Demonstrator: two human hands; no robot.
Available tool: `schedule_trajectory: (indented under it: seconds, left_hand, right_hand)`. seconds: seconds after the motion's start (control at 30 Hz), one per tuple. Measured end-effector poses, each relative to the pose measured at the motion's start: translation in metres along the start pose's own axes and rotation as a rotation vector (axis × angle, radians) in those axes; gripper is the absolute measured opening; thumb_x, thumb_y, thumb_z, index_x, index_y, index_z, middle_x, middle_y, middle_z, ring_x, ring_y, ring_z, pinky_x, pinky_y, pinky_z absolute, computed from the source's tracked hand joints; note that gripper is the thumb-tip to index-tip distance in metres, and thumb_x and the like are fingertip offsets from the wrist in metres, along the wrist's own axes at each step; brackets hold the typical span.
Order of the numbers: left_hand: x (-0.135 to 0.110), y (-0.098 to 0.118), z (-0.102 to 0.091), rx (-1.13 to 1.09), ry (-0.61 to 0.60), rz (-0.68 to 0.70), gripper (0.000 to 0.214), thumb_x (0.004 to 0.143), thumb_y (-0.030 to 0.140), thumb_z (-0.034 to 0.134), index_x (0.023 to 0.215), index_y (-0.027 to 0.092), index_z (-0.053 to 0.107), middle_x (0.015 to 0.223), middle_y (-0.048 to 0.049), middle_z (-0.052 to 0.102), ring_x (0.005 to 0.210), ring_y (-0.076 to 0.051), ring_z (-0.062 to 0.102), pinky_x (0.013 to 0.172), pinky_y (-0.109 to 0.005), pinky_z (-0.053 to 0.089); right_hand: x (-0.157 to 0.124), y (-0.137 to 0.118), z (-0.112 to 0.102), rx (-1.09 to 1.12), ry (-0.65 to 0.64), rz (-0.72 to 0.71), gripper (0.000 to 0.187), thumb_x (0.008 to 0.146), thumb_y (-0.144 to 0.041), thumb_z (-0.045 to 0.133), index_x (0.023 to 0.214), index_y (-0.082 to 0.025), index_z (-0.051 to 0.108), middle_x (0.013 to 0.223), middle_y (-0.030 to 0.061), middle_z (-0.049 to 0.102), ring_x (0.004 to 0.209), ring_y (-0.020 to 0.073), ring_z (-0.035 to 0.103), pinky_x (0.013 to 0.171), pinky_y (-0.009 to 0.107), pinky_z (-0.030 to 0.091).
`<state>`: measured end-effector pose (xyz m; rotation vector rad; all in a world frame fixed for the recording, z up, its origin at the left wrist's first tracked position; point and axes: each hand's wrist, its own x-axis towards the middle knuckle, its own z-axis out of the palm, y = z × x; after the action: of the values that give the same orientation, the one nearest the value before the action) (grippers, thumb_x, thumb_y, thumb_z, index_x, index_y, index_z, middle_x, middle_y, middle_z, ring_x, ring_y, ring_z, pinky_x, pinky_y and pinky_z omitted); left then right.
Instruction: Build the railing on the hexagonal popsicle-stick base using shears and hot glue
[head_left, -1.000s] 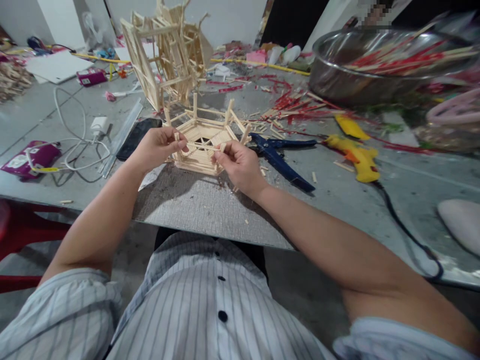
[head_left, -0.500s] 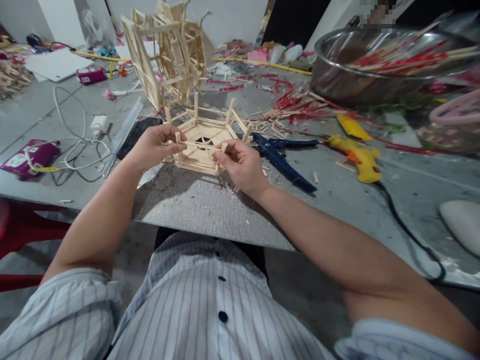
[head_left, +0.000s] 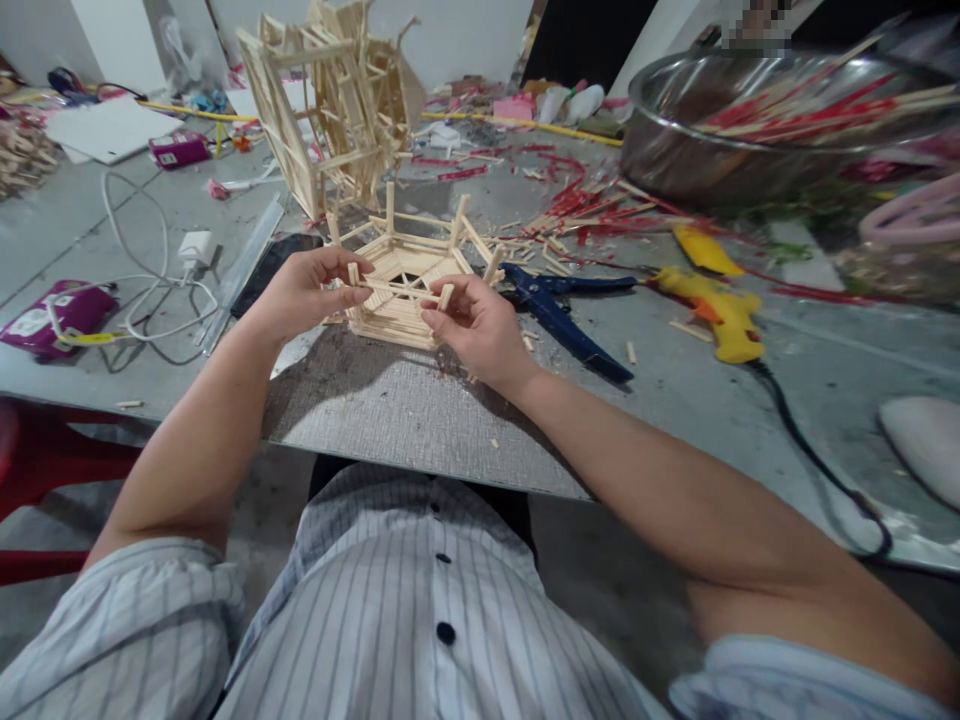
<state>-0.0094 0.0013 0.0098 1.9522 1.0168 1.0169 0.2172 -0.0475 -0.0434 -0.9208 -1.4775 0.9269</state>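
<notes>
A hexagonal frame built of thin wooden sticks [head_left: 397,333] lies on the table in front of me, with short upright posts at its corners. One thin wooden stick [head_left: 397,291] spans the two near posts. My left hand [head_left: 307,288] pinches the stick's left end at the near left post. At the other end, my right hand [head_left: 480,325] has thumb and fingers around the near right post, where the stick meets it; how firmly they press is hard to see. Blue cutting pliers [head_left: 566,320] lie just right of my right hand.
Behind the frame stands a taller stick structure [head_left: 330,110]. A yellow glue gun [head_left: 716,310] with a black cord lies to the right, near a metal basin [head_left: 652,150] of sticks. Red-and-wood scraps [head_left: 577,215], a white cable [head_left: 142,290] and a purple box [head_left: 60,318] are around.
My right hand's fingers have loosened slightly and opened a little around the near right post. The left hand keeps its pinch, and the frame stays in place.
</notes>
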Motion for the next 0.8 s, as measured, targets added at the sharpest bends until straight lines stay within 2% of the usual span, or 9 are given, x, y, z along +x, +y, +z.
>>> schedule_trajectory:
  seconds: [0.1,0.2,0.27,0.37,0.47,0.57,0.8]
  left_hand:
    - [-0.002,0.003,-0.007,-0.08,0.018,-0.029,0.025,0.067,0.021,0.077,0.091,0.019,0.071,0.087,-0.003,0.07,0.081,-0.014,0.062,0.075,-0.028,0.049]
    - [-0.001,0.003,-0.013,-0.173,0.04,0.005,0.021,0.067,0.019,0.073,0.088,0.021,0.07,0.085,-0.0016,0.071,0.085,-0.016,0.064,0.082,-0.033,0.05]
    - [-0.001,0.002,-0.015,-0.156,0.043,0.031,0.019,0.069,0.018,0.07,0.087,0.022,0.07,0.082,0.0005,0.071,0.086,-0.016,0.064,0.085,-0.036,0.048]
    - [-0.002,0.0,-0.015,-0.006,0.05,0.034,0.025,0.067,0.011,0.06,0.087,0.021,0.071,0.085,0.0007,0.072,0.088,-0.017,0.062,0.088,-0.037,0.047]
    - [-0.002,0.0,-0.013,0.257,0.027,0.075,0.036,0.061,0.006,0.051,0.087,0.018,0.072,0.093,-0.0033,0.072,0.095,-0.021,0.062,0.093,-0.039,0.045]
    - [-0.002,-0.001,-0.01,0.439,-0.045,0.146,0.037,0.059,0.006,0.054,0.088,0.02,0.073,0.096,-0.004,0.072,0.101,-0.025,0.06,0.099,-0.041,0.042]
    - [-0.003,0.002,0.003,0.574,-0.169,0.196,0.021,0.066,0.017,0.066,0.086,0.023,0.07,0.1,-0.0039,0.072,0.111,-0.029,0.058,0.107,-0.046,0.033]
  right_hand:
    - [0.0,0.003,-0.002,-0.008,-0.017,0.008,0.034,0.074,-0.046,0.072,0.096,-0.023,0.059,0.087,0.0006,0.066,0.084,0.0155,0.064,0.079,0.034,0.052]
    - [0.0,0.007,-0.006,-0.078,0.004,0.003,0.026,0.078,-0.042,0.068,0.092,-0.021,0.06,0.083,0.0007,0.066,0.077,0.0146,0.062,0.075,0.034,0.052]
    - [0.002,0.009,-0.012,-0.104,0.046,-0.008,0.024,0.08,-0.04,0.066,0.094,-0.021,0.061,0.081,0.0002,0.065,0.075,0.0143,0.062,0.074,0.033,0.051]
    - [0.005,0.014,-0.022,-0.129,0.129,-0.014,0.023,0.081,-0.038,0.066,0.097,-0.022,0.061,0.083,0.0006,0.067,0.079,0.0158,0.065,0.079,0.035,0.052]
    - [0.009,0.018,-0.032,-0.159,0.174,-0.019,0.024,0.08,-0.035,0.067,0.099,-0.022,0.061,0.088,0.0023,0.07,0.085,0.0184,0.068,0.088,0.041,0.052]
    - [0.011,0.021,-0.037,-0.193,0.19,-0.023,0.023,0.08,-0.033,0.067,0.1,-0.023,0.061,0.09,0.0027,0.072,0.09,0.02,0.069,0.092,0.044,0.052]
    - [0.019,0.032,-0.048,-0.272,0.245,-0.067,0.021,0.083,-0.027,0.063,0.103,-0.022,0.062,0.094,0.0044,0.072,0.092,0.0219,0.07,0.094,0.046,0.052]
